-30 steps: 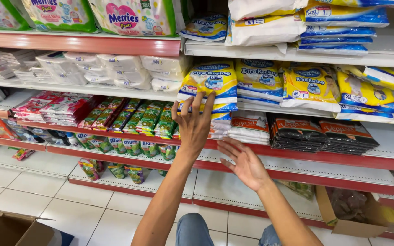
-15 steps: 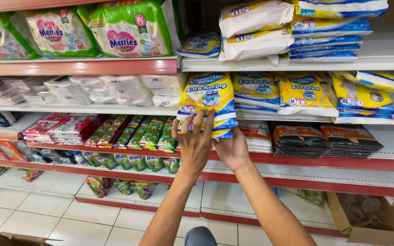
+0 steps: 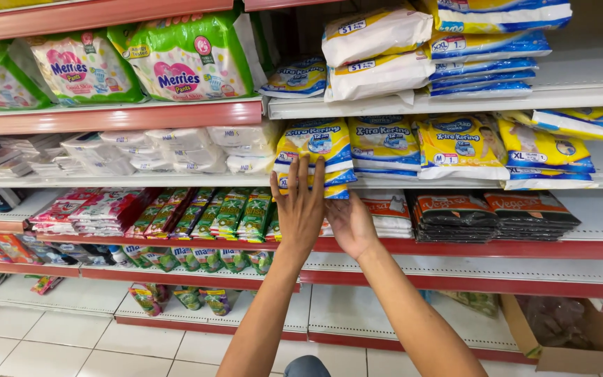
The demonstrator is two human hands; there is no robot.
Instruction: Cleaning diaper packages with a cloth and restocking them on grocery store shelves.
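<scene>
A yellow and blue diaper pack (image 3: 313,142) stands at the left end of a white shelf (image 3: 455,183), its lower edge hanging over the shelf lip. My left hand (image 3: 300,209) lies flat on the pack's front with fingers spread and pointing up. My right hand (image 3: 351,225) is just to the right, palm up, cupping the pack's bottom edge; its fingertips are hidden behind my left hand. More packs of the same kind (image 3: 458,143) stand in a row to the right.
Green and white diaper bags (image 3: 183,66) fill the upper left shelf. Below are white wrapped packs (image 3: 176,148), small green and red packets (image 3: 225,213) and dark flat packs (image 3: 493,215). A red shelf edge (image 3: 469,248) runs under my hands. An open cardboard box (image 3: 560,331) sits at lower right.
My right hand has risen from below the red shelf edge up to the pack's bottom, beside my left hand. The view has tilted upward and moved closer to the shelves.
</scene>
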